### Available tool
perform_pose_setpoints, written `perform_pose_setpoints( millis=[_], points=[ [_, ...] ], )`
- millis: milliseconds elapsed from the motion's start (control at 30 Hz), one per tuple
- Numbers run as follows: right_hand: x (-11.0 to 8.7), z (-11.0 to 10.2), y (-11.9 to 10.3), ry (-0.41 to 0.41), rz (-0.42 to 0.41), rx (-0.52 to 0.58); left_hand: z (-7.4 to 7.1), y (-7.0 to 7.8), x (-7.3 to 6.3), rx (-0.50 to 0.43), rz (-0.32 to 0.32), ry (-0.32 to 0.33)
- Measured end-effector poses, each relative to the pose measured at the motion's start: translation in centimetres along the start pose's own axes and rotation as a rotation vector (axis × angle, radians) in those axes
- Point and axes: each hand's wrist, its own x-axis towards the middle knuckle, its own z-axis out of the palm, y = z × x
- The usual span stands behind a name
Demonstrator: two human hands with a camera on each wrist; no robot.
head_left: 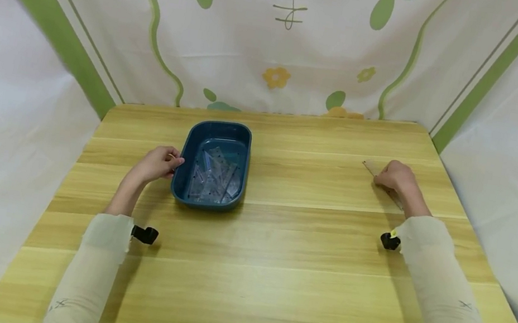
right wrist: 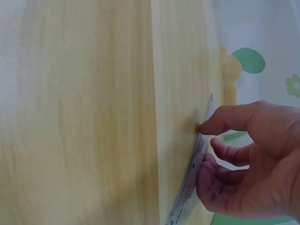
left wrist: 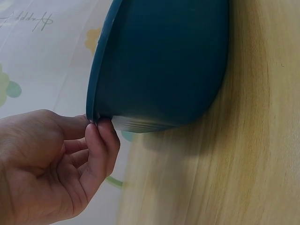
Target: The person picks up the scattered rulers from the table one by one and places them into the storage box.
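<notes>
A dark blue plastic basin stands left of the table's middle, holding several clear rulers. My left hand pinches the basin's left rim between thumb and fingers. The left wrist view shows this hand up close, beside the basin's outer wall. Off to the right, my right hand holds a thin clear ruler low over the tabletop. Seen from the right wrist, the thumb is at one edge of the ruler and curled fingers are at the other. Whether the ruler touches the wood is hard to tell.
The wooden table has rounded corners. A white cloth backdrop with flowers and green lines rises behind it, and white cloth hangs at both sides. Black wrist cameras stick out from the left sleeve and the right sleeve.
</notes>
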Motion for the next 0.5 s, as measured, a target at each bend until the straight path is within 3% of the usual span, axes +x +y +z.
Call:
perform_pose_setpoints(
  millis=[500],
  points=[
    [-0.2, 0.3, -1.6, 0.096, -0.081, -0.29, -0.1, -0.5, 0.3, 0.003, 0.005, 0.005]
  ],
)
